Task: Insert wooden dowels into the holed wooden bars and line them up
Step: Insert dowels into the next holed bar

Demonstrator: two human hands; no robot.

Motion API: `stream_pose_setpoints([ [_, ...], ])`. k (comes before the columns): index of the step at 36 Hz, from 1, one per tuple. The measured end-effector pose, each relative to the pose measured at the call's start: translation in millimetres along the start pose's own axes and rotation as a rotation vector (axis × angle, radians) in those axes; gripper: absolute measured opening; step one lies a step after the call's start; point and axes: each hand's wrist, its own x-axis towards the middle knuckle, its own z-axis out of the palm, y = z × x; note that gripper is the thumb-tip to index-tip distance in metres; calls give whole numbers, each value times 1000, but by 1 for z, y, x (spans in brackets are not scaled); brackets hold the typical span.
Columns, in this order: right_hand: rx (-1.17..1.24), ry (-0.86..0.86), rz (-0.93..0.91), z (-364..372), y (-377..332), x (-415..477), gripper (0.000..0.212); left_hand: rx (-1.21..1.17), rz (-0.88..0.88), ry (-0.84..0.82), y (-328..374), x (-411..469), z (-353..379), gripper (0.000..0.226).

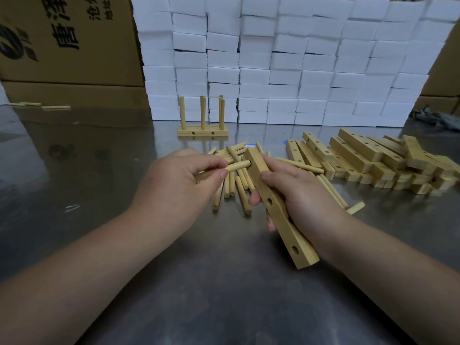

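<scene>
My right hand (296, 192) grips a long holed wooden bar (281, 212), held above the table with its far end pointing away from me. My left hand (181, 180) pinches a wooden dowel (237, 166) whose tip meets the bar's side at its far end, at a hole there. Two more holes show along the bar's side. Under both hands lies a loose heap of dowels (236, 185). Farther back stands a finished bar with several upright dowels (202, 130).
A pile of holed bars (373, 160) lies at the right on the shiny metal table (224, 282). A wall of white foam blocks (286, 63) closes the back. Cardboard boxes (67, 46) stand at the back left.
</scene>
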Motion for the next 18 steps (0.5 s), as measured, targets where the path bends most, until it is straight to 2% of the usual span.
stream_pose_setpoints([
  [2,-16,1,-1,0,0,0,33,29,6,1,0,1,-2,14],
  [6,-23,18,2,-1,-1,-1,31,71,54,-37,2,3,-5,21],
  [16,-34,22,5,0,-1,-3,29,75,144,-28,1,-1,-3,22],
  [18,-80,32,0,1,-1,-4,34,105,159,-54,0,-1,-5,22],
])
